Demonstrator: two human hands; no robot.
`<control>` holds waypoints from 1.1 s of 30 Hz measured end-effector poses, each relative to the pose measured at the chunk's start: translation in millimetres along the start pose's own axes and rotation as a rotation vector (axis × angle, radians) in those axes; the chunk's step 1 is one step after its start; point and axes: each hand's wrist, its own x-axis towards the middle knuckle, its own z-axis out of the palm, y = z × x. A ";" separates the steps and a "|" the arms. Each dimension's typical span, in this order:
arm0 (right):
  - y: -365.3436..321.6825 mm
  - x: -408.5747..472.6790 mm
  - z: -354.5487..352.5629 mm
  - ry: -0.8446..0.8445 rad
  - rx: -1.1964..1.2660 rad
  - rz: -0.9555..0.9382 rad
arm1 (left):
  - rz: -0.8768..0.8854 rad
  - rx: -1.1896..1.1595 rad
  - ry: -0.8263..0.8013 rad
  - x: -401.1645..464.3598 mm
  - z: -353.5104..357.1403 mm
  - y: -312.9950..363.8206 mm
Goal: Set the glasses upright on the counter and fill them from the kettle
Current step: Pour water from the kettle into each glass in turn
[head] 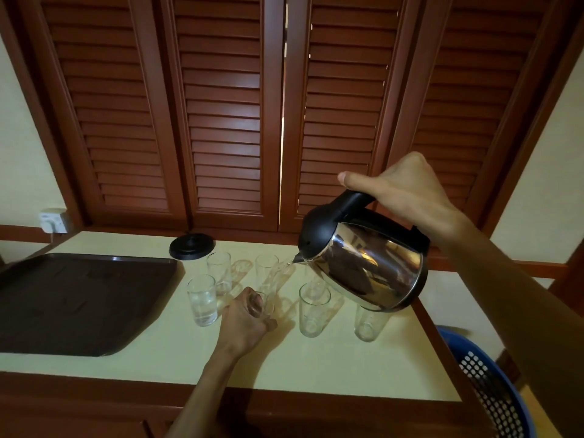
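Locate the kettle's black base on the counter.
In the head view, the black base sits at the counter's back edge, left of centre, behind the glasses and beside the tray's far right corner.

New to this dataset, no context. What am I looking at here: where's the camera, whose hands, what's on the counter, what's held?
There is no robot: a person works bare-handed, and the single picture comes from a wide-angle camera on their head, looking forward and down.

The right hand has its grip on the handle of a steel kettle, tilted so water leaves the spout. The left hand steadies a glass on the pale counter.

More glasses stand upright nearby; the one nearest the dark tray already holds water. The kettle's black base sits behind them.
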 end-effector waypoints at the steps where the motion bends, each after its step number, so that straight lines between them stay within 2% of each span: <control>1: 0.0 0.0 -1.9 0.007 -0.001 0.002 | 0.004 0.002 -0.005 -0.3 0.1 -0.4; 23: 2.2 -0.6 -6.7 0.048 0.005 0.011 | 0.043 -0.104 -0.084 -4.3 7.0 10.9; 33: 19.9 -5.9 6.5 0.033 0.094 0.017 | 0.039 -0.287 -0.084 0.5 5.5 48.2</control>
